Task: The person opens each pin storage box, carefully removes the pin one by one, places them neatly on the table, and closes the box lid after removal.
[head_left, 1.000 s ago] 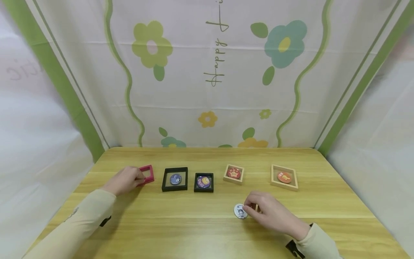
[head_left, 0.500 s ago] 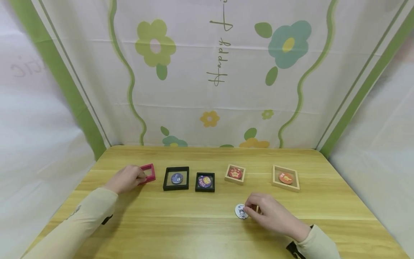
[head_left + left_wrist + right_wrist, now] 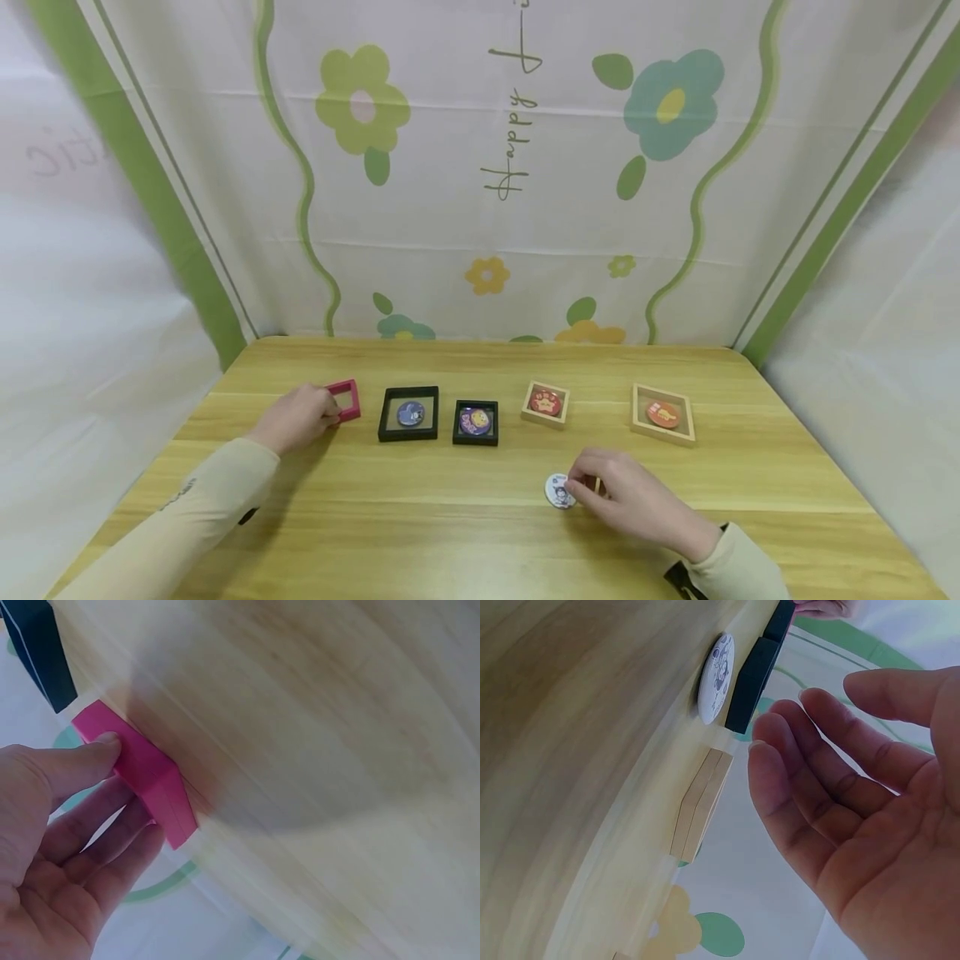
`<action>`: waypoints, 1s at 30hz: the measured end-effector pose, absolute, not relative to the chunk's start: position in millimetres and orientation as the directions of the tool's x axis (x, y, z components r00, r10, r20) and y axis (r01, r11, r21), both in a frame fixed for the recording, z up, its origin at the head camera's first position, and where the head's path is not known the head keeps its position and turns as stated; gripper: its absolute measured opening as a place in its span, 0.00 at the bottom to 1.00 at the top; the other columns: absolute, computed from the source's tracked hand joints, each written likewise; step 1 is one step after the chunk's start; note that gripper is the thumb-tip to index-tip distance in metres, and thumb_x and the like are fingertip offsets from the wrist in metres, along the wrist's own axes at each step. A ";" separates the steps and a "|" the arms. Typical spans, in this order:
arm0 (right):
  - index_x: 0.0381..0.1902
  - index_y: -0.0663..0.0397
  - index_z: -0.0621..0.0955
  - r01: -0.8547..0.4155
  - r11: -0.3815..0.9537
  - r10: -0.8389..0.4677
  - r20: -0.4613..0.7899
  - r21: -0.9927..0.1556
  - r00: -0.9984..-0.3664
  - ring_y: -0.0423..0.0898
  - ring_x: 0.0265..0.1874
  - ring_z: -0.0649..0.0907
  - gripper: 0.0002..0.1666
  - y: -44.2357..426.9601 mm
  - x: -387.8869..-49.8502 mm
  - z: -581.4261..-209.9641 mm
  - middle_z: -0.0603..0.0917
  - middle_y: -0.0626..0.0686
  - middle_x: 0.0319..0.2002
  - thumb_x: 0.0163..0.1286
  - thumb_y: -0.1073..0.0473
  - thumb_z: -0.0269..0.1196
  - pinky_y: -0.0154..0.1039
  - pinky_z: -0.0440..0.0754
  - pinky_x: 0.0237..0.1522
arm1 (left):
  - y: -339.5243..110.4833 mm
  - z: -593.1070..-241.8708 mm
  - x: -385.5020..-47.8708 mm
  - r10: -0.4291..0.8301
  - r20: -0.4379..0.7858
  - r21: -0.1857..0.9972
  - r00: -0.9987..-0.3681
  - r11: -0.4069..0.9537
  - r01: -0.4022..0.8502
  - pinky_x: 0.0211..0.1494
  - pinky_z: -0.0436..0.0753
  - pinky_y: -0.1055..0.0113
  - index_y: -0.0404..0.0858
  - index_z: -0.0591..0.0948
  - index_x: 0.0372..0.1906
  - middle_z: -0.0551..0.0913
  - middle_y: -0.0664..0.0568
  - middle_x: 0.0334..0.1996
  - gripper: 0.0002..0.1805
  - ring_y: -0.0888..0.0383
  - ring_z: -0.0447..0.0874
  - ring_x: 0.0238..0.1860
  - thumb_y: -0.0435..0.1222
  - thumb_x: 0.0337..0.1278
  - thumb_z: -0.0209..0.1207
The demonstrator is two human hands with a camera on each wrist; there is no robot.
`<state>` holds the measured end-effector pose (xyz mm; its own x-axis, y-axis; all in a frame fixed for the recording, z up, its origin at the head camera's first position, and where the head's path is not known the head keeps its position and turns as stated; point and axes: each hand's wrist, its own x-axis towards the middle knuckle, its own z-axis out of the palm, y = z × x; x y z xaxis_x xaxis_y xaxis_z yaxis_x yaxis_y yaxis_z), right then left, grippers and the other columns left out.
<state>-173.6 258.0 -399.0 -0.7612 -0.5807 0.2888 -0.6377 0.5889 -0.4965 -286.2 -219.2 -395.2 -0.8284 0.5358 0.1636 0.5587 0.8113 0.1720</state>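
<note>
At the left of the head view, the left hand (image 3: pixel 296 418) holds a small pink frame (image 3: pixel 354 408) by its near left side. The left wrist view shows the thumb pressed on the edge of the pink frame (image 3: pixel 154 780), fingers behind it. The right hand (image 3: pixel 637 504) is over the table beside a round white badge (image 3: pixel 557 492) with a drawn figure. In the right wrist view the fingers of the right hand (image 3: pixel 855 765) are loosely bent with nothing between them, apart from the white badge (image 3: pixel 716 679).
A large black frame (image 3: pixel 408 436) with a blue badge, a small black frame (image 3: pixel 476 440) with a purple badge, and two light wooden frames (image 3: pixel 543 421) (image 3: pixel 663 433) with red and orange badges stand in a row across the table (image 3: pixel 420 533). A flowered cloth (image 3: pixel 420 208) hangs behind.
The left hand has shifted very slightly along the pink frame. The right hand and the white badge keep their places; the head view has moved a little.
</note>
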 end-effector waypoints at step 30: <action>0.36 0.49 0.83 -0.637 0.596 -0.570 0.301 -0.489 -0.765 0.32 0.28 0.76 0.02 255.9 -172.7 -400.4 0.77 0.35 0.32 0.70 0.62 0.64 0.30 0.78 0.26 | -182.5 -372.4 -276.9 0.492 0.103 0.192 -0.864 0.843 0.503 0.54 0.77 0.45 0.31 0.79 0.57 0.80 0.38 0.50 0.27 0.42 0.79 0.49 0.48 0.63 0.63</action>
